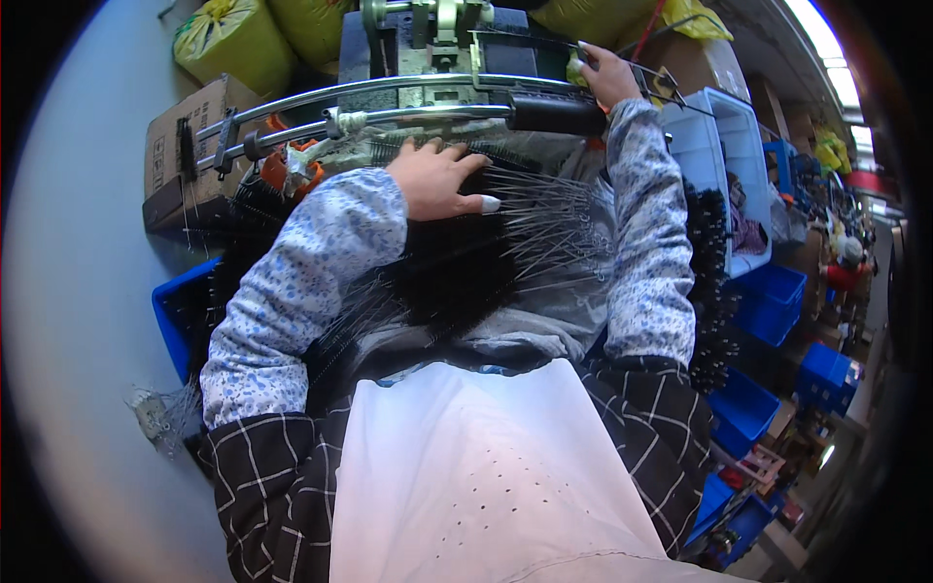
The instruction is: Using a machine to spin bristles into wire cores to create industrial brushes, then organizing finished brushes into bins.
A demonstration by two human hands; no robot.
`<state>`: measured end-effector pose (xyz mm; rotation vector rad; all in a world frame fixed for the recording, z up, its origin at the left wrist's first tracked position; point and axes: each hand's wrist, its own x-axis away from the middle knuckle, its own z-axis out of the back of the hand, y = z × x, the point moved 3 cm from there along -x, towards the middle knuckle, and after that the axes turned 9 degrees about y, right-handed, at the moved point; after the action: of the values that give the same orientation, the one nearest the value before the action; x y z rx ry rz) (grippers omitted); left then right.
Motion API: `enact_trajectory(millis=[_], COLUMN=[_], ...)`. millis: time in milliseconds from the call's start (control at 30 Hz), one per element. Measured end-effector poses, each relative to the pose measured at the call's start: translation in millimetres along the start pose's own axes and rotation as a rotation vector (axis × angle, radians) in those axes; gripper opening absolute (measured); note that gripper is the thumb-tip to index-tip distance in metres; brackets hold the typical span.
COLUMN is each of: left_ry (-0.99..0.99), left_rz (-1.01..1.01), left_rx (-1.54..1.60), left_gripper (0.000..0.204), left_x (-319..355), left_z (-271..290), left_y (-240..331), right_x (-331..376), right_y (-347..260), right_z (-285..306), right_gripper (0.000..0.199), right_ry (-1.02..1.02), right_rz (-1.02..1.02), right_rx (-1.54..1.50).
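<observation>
So a person is sitting at a metal machine (428,39), working a heap of black wire brushes (466,262) spread across the lap.

Two curved steel rails (389,89) are arching over the work, and several blue bins (768,301) are standing to the right, one more (175,311) at the left, with one cardboard box (185,146) beyond it. The brushes are lying in one thick pile, too many to count, with dark bristle bodies and thin silvery stems fanning rightward. Left hand (437,180) is pressing flat on the pile, fingers spread, gripping nothing. Right hand (607,73) is reaching up beside the machine, fingers pinching closed on one thin wire stem (641,70) above the black handle (556,113).
</observation>
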<state>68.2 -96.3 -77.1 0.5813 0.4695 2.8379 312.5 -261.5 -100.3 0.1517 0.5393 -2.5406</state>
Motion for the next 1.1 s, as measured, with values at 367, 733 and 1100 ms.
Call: enact_trajectory(millis=[367,733,1100], left_ry=[0.045,-0.023,-0.059], left_rz=[-0.136,-0.107,-0.128], left_rx=[0.211,0.371,0.157], left_gripper=[0.063,0.055,0.055], left_x=[51.7,29.8,9.7], left_z=[40.5,74.0,32.0], left_y=[-26.0,5.8,11.8], right_x=[1.4,153.9,221.1], right_y=[19.8,-11.9,-39.2], right_z=[54.3,108.3,150.0], right_gripper=[0.028,0.023,0.029], right_ry=[-0.028,0.061,-0.076], right_rz=[0.129,-0.306,-0.352], right_rx=[0.026,-1.102,-1.990])
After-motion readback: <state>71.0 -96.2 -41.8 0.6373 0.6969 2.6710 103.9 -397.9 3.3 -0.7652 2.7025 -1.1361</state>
